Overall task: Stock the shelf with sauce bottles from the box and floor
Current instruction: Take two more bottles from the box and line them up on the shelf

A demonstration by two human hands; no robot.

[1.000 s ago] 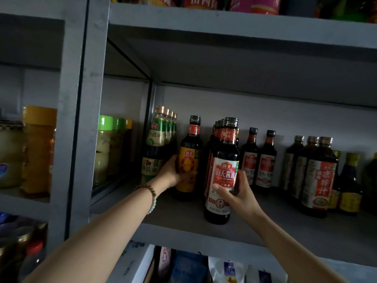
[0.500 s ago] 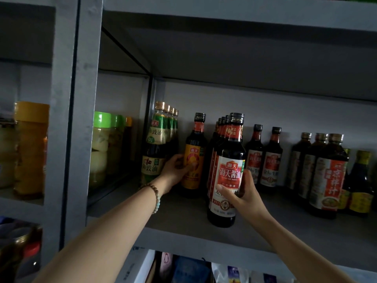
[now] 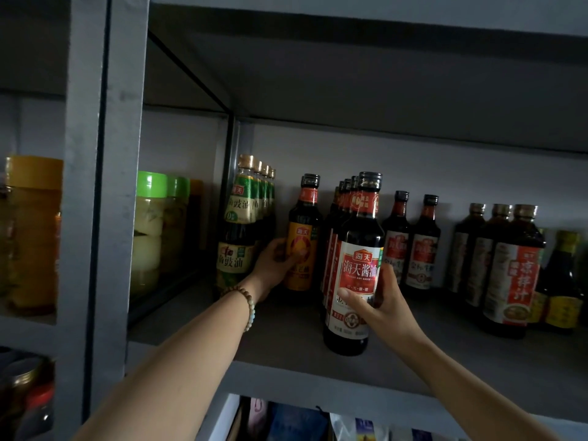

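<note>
Hardly anything has moved since a moment ago: both hands are where they were, and the two bottles they hold stand in the same spots on the shelf [image 3: 286,342].

The left hand [image 3: 273,265] is wrapped round the lower left side of the orange-label bottle [image 3: 304,237], thumb across the label's edge. That bottle stands upright, well back on the shelf. A bead bracelet [image 3: 249,308] sits on that wrist. The right hand [image 3: 381,308] grips the red-label bottle [image 3: 361,272] low on its right side, thumb across the front of the label and fingers curled behind. The bottle is upright with its base on the shelf near the front edge, at the head of a row of matching bottles [image 3: 334,218] running back from it.

Just left of the orange-label bottle is a row of green-label bottles [image 3: 240,218] with gold caps. Right of the red-label row, two small dark bottles [image 3: 396,246] stand near the back wall. Farther right are three tall bottles [image 3: 512,272], then a yellow-label bottle [image 3: 563,291]. Past the upright on the left, green-lidded jars [image 3: 151,233] sit in the next bay.
</note>
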